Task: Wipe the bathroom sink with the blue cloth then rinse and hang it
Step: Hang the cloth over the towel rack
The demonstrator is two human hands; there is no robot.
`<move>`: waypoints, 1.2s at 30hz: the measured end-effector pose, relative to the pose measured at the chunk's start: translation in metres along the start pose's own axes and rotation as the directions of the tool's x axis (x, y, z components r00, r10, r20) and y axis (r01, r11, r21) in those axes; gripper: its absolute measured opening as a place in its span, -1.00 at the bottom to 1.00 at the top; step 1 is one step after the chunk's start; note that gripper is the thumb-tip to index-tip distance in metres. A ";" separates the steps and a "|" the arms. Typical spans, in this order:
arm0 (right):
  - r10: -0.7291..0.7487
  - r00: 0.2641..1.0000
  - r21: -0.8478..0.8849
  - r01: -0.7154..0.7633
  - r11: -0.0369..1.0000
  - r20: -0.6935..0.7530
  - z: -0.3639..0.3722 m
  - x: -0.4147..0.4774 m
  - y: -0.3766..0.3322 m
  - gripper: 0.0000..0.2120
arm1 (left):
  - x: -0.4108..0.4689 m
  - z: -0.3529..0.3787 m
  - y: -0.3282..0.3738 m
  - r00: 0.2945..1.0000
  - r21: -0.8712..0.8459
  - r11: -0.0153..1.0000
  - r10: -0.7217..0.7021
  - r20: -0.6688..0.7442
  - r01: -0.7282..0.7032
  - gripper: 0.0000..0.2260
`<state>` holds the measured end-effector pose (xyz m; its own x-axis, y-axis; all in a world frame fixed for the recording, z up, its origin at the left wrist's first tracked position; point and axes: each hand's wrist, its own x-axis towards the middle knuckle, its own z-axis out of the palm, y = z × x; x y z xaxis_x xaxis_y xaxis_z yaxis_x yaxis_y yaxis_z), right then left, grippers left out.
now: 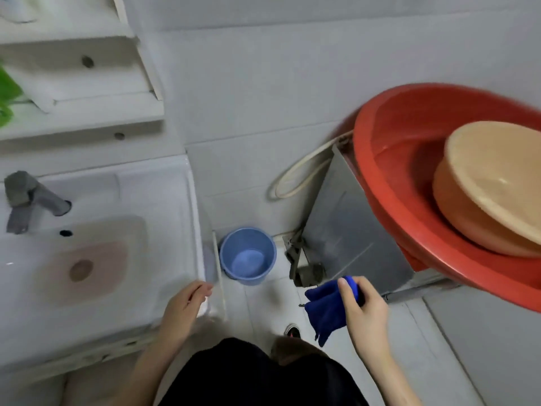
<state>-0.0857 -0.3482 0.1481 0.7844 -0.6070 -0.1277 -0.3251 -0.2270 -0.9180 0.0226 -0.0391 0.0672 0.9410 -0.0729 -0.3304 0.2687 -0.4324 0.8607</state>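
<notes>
Head view: right hand (363, 313) clamped on blue cloth (323, 310), hanging above floor, right of sink (178, 200), near blue bucket (248, 256). Left hand (184, 310) relaxed, holding nothing, at sink's near right corner.

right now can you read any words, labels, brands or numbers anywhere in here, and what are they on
None: no readable text anywhere.
The sink, faucet, blue bucket, red basin, tan basin and blue cloth show no lettering; the picture is also motion-blurred.
</notes>
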 end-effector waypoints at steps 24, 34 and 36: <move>-0.540 0.735 -0.043 0.607 0.794 0.411 0.047 0.229 -0.196 -0.69 | 0.135 -0.015 0.171 0.947 -0.005 0.957 0.285 -0.147 -0.289 -0.77; -0.819 0.409 0.070 0.878 0.473 0.402 -0.018 0.244 -0.365 -0.81 | 0.105 -0.073 0.372 0.556 0.179 0.599 0.796 -0.239 -0.781 -0.78; -0.874 0.318 0.075 0.927 0.368 0.368 -0.030 0.243 -0.396 -0.80 | 0.091 -0.083 0.413 0.433 0.313 0.482 0.875 -0.217 -0.819 -0.77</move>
<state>0.2178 -0.4282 0.4922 0.7276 0.2858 0.6236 0.6467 -0.5890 -0.4846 0.2368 -0.1503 0.4249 0.6867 -0.2153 0.6943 -0.7050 -0.4298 0.5641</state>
